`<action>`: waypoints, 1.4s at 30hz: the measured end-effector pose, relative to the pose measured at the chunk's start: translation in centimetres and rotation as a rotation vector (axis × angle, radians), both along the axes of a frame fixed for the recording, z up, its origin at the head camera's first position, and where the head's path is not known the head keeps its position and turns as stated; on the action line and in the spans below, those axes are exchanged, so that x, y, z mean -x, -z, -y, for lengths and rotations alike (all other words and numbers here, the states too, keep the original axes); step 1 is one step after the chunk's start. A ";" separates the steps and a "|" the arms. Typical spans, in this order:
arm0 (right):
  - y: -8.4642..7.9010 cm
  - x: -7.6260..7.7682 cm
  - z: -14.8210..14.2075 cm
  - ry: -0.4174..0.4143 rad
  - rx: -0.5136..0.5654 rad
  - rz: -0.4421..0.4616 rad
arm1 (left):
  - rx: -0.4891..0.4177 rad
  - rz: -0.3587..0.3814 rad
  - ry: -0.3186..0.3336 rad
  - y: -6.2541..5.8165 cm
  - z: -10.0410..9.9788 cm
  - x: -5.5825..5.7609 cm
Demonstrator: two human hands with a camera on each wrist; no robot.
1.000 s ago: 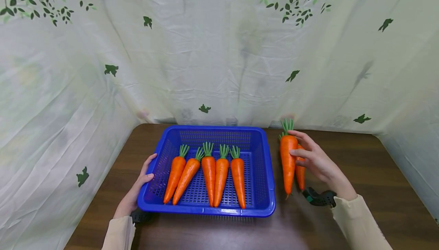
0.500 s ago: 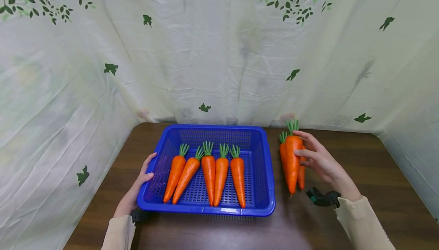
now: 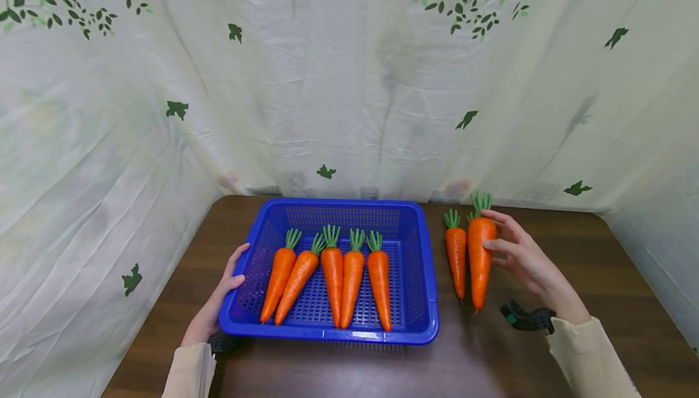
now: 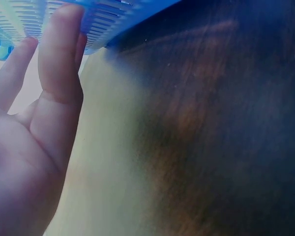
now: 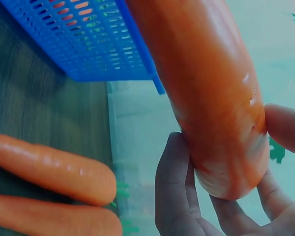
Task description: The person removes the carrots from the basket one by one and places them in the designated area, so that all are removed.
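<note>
My right hand [image 3: 526,261] holds an orange carrot [image 3: 480,261] with a green top, thumb and fingers on either side of its thick end. The right wrist view shows this carrot [image 5: 211,98] raised above two others on the table. One of those, a carrot [image 3: 455,258], lies just left of the held one in the head view; the other is mostly hidden behind it. My left hand [image 3: 221,292] rests at the left side of a blue plastic basket [image 3: 327,335]. In the left wrist view its extended fingers [image 4: 61,54] touch the perforated wall.
Several carrots [image 3: 352,283] lie side by side in the basket, tops toward the back. A brown wooden table [image 3: 579,264] carries everything. Behind it hangs a pale curtain [image 3: 349,82] with leaf prints.
My right hand has moved right with the carrot, across the two carrots on the table, uncovering the left one. The left hand and basket have stayed in place.
</note>
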State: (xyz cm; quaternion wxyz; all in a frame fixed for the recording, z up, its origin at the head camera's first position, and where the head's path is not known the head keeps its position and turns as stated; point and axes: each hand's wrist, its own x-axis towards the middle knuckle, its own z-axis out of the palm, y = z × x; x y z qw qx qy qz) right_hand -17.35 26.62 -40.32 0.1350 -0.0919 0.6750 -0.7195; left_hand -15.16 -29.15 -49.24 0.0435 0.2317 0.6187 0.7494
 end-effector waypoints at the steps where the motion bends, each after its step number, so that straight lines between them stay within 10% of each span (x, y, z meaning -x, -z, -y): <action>1: 0.0 0.0 -0.1 0.000 0.003 0.000 | -0.005 -0.007 0.001 0.0 0.0 0.0; 19: 0.5 -0.2 -1.6 -0.023 0.052 -0.033 | -0.050 -0.155 0.052 0.6 0.2 1.0; 42: 1.9 -0.1 -4.3 0.005 0.079 -0.061 | -0.042 -0.067 0.036 0.2 0.1 0.4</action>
